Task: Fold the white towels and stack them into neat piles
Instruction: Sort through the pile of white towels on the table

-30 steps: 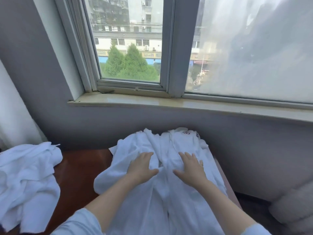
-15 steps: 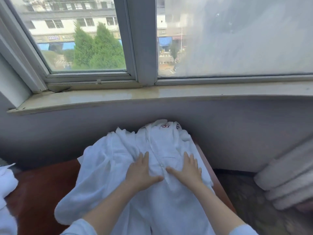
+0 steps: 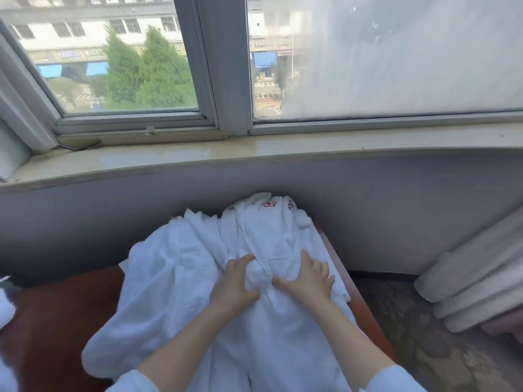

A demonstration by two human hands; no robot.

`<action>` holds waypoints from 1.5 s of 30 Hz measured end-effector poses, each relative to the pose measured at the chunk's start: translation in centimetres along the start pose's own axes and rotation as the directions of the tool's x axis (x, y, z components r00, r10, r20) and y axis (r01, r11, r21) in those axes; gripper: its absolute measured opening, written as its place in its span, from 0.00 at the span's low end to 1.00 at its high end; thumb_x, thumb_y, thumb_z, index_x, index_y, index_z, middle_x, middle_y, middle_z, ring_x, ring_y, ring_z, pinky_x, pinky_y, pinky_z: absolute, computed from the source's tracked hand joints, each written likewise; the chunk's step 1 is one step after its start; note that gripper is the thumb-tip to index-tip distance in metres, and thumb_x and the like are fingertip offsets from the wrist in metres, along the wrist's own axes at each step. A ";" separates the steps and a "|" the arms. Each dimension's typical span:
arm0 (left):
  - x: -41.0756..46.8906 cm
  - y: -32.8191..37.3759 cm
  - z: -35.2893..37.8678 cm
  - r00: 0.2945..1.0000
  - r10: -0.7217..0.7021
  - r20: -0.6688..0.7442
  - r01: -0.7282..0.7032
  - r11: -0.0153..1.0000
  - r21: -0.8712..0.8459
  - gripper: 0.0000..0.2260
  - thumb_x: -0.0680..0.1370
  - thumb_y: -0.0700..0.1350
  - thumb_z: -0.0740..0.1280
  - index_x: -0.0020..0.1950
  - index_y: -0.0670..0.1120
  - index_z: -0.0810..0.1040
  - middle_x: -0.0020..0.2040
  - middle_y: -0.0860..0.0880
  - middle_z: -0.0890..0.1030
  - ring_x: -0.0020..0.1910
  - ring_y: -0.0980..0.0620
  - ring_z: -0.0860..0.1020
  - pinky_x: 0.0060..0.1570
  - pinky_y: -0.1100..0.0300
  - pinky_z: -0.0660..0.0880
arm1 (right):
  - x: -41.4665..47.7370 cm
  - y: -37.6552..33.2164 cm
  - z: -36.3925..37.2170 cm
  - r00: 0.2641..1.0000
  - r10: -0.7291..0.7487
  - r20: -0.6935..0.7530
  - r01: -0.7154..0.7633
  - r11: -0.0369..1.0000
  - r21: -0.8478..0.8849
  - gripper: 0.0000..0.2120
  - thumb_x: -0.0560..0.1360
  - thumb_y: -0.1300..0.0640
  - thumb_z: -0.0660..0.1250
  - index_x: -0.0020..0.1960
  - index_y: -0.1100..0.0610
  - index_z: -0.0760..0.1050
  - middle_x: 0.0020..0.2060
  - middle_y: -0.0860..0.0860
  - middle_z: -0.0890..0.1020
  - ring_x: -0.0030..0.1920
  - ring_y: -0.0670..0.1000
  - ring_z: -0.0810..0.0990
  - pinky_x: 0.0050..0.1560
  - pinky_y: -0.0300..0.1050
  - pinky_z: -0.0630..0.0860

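A white terry towel (image 3: 198, 278) with red embroidery at its far end lies spread lengthwise over a reddish-brown polished wooden table (image 3: 56, 321), running from the near edge of the view out past both hands to the wall. The left hand (image 3: 235, 284) has its fingers curled into the cloth and grips a bunched fold at the middle. The right hand (image 3: 308, 278) lies just beside it, fingers spread wide and flat, pressing on the fabric. A corded seam runs up the towel between the two hands.

Bare tabletop shows left of the left hand, and at that far-left edge sits part of another white cloth (image 3: 5, 304). Beyond the hands a grey painted wall (image 3: 113, 216) rises to a beige stone windowsill (image 3: 254, 154) under a grey-framed window (image 3: 223, 66). A sheer white curtain (image 3: 410, 52) covers the pane beyond the right hand; green trees (image 3: 147, 72) show through the other. Right of the right hand, a heavy cream curtain in thick folds (image 3: 475, 284) hangs over a patterned dark carpet (image 3: 424, 349).
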State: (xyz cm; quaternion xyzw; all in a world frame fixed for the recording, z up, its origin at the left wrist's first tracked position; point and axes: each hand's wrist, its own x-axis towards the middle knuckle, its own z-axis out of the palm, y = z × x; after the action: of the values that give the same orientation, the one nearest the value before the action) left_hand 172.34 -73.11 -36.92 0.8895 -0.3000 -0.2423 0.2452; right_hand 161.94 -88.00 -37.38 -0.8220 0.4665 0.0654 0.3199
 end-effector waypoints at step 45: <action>-22.4 -6.8 -25.1 0.570 -0.033 -0.821 -0.458 0.816 -0.351 0.24 0.63 0.41 0.61 0.56 0.59 0.76 0.58 0.58 0.74 0.58 0.68 0.73 0.52 0.79 0.66 | -24.0 -23.9 -1.3 0.573 -0.799 -0.183 0.629 0.286 0.723 0.07 0.65 0.64 0.64 0.43 0.62 0.76 0.32 0.50 0.76 0.33 0.50 0.73 0.33 0.44 0.71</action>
State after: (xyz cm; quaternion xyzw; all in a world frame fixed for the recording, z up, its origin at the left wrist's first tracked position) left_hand 173.99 -46.43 -15.37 0.7517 -0.1887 0.1411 0.6160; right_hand 167.66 -62.73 -15.47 -0.7297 -0.0072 -0.1870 0.6577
